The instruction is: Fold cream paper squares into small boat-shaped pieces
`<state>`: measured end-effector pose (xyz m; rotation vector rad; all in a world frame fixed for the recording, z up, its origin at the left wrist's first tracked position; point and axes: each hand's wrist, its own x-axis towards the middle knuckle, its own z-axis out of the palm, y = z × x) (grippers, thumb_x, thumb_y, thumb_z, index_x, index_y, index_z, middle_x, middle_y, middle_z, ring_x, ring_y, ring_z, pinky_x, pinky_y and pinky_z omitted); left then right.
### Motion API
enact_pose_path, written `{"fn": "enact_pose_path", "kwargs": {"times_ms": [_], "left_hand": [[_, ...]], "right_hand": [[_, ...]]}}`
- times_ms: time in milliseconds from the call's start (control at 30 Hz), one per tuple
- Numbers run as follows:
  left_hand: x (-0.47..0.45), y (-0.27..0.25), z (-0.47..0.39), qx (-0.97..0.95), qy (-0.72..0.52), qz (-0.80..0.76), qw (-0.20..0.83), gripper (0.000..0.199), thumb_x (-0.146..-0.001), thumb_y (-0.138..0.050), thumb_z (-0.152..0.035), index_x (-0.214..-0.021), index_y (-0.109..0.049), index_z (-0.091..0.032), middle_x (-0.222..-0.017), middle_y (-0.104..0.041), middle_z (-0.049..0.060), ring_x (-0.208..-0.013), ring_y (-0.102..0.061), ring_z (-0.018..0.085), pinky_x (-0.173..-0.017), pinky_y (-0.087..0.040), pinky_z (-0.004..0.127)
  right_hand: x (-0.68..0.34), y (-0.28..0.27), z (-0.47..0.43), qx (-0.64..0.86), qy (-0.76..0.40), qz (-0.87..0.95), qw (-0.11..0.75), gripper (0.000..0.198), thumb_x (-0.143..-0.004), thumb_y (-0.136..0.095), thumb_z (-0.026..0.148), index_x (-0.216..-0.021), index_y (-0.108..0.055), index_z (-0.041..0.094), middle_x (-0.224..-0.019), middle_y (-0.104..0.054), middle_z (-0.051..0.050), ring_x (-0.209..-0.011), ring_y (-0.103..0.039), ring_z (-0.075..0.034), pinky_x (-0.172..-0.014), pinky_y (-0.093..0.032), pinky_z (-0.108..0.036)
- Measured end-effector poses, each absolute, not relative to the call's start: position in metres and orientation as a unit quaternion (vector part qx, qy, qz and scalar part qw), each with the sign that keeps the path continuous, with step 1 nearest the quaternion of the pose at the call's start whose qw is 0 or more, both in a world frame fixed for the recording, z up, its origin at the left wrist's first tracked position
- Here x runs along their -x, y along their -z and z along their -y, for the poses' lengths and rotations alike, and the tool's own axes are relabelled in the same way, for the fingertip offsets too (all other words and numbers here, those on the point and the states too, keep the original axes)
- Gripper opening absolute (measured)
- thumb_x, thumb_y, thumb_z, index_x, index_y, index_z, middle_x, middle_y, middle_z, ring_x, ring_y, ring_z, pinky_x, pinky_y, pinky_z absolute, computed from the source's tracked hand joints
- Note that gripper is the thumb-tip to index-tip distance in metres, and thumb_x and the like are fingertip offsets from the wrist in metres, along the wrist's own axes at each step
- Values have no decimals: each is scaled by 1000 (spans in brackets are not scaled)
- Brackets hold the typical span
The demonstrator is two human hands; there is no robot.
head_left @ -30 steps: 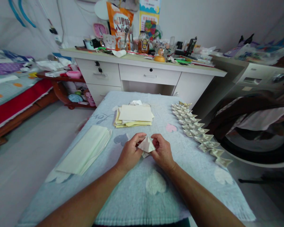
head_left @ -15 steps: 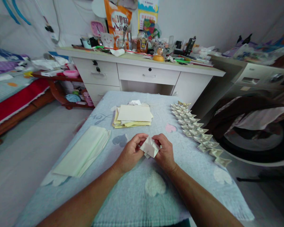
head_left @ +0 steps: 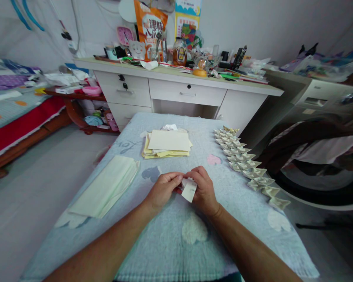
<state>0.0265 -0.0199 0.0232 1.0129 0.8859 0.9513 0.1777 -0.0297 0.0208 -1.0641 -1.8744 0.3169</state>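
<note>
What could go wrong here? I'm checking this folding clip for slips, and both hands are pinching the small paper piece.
The folded paper piece is pinched between left hand and right hand; an uneven grip might skew the crease. The row of folded paper boats lies close to the table edge, so a right-arm sweep could knock some off.

Cluttered white desk (head_left: pixel 188 84), red-edged bed (head_left: pixel 14 121), washing machine (head_left: pixel 320 117) draped with dark clothing (head_left: pixel 306 135).

Light: soft, even daylight, faint shadows
Edges: wide-angle bending, forearms stretched
Focus: centre sharp, corners slightly soft
</note>
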Motion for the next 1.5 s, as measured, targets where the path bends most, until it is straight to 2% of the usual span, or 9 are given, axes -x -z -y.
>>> {"fn": "enact_pose_path", "kwargs": {"times_ms": [233,533,667,800,900,967,1100,1233,1500], "left_hand": [[-25,-24,20,-461,-411,-400,677,31,-79,-64,-38,-95,-70,-12,-79,-69,6,-72,-61,16,-64,-45,25],[-27,-27,20,-479,-425,-398,657,23,-77,-65,-33,-84,-70,-11,-67,-62,2,-60,-52,11,-56,-40,21],[-26,-26,18,-473,-433,-410,648,22,-77,-64,-32,-83,-67,-12,-65,-60,0,-58,-51,10,-55,-40,21],[-21,-25,15,-476,-452,-430,620,22,-78,-64,-34,-83,-67,-13,-67,-61,0,-59,-51,11,-56,-40,21],[-17,-24,12,-488,-454,-442,600,24,-79,-63,-36,-86,-68,-13,-67,-62,0,-59,-52,11,-56,-40,21],[-15,-24,12,-508,-453,-451,577,24,-79,-63,-36,-87,-68,-14,-67,-62,0,-59,-52,11,-56,-40,22],[-15,-24,14,-540,-458,-456,539,21,-80,-64,-34,-86,-68,-14,-73,-64,1,-65,-55,12,-60,-42,21],[-16,-25,16,-517,-473,-432,567,26,-78,-66,-36,-94,-65,-15,-76,-64,1,-66,-56,12,-61,-43,21],[-16,-26,17,-533,-449,-426,577,22,-77,-66,-36,-77,-63,-14,-64,-57,-3,-59,-51,10,-56,-40,20]], "right_hand": [[-177,-25,29,442,-161,743,476,22,-71,-72,24,-87,-57,21,-82,-53,-1,-76,-50,-17,-67,-40,-28],[-177,-24,31,425,-205,736,485,19,-72,-70,21,-85,-57,20,-82,-52,0,-76,-49,-15,-67,-38,-27],[-178,-26,31,410,-228,739,483,9,-78,-59,18,-88,-58,20,-82,-52,-1,-77,-50,-15,-68,-38,-27],[-182,-29,32,407,-274,712,503,18,-83,-46,18,-95,-58,19,-85,-52,-2,-80,-49,-16,-72,-39,-29],[-185,-29,32,414,-355,668,507,21,-89,-41,28,-96,-58,18,-83,-52,-2,-77,-50,-16,-69,-40,-28],[-186,-28,31,423,-408,649,483,23,-90,-43,36,-91,-58,18,-76,-52,-1,-69,-49,-14,-62,-39,-25],[-184,-21,28,450,-471,619,438,25,-83,-60,41,-79,-57,17,-62,-48,3,-54,-42,-10,-50,-32,-22],[-182,-15,27,424,-524,573,466,26,-83,-62,41,-76,-55,17,-60,-48,4,-52,-42,-9,-50,-33,-21],[-183,-20,28,411,-531,574,469,25,-81,-64,40,-75,-56,17,-61,-48,4,-54,-42,-9,-51,-33,-20]]}}
